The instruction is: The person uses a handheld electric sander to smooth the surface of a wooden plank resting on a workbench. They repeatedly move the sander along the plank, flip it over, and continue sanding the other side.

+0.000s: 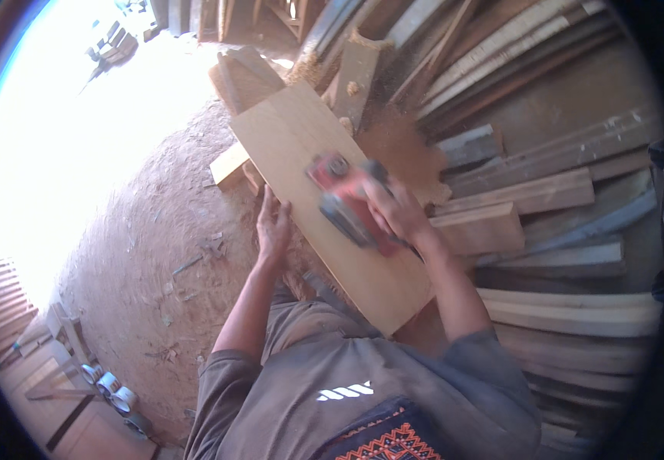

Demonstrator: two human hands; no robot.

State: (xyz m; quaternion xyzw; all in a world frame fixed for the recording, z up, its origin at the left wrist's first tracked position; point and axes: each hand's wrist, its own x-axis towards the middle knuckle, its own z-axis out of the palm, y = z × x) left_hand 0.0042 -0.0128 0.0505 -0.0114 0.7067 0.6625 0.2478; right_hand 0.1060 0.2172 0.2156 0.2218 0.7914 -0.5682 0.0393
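Observation:
A long, pale wooden board [274, 130] lies slanting in front of me, its near end close to my body. My right hand [397, 211] is closed round the handle of a red and black electric planer [351, 195], which sits on the board's face and is smeared by motion. At the board's left edge, my left hand [274, 230] grips the side, with the thumb by the top face and the fingers along the edge. Part of its grip is hidden.
Stacked timber [554, 192] fills the right side. Sawdust and shavings [401, 153] lie beyond the board. Wooden blocks [230, 165] stick out under its far left side. Bare earth ground [148, 230] spreads left, with white rolls or cans [121, 399] at lower left.

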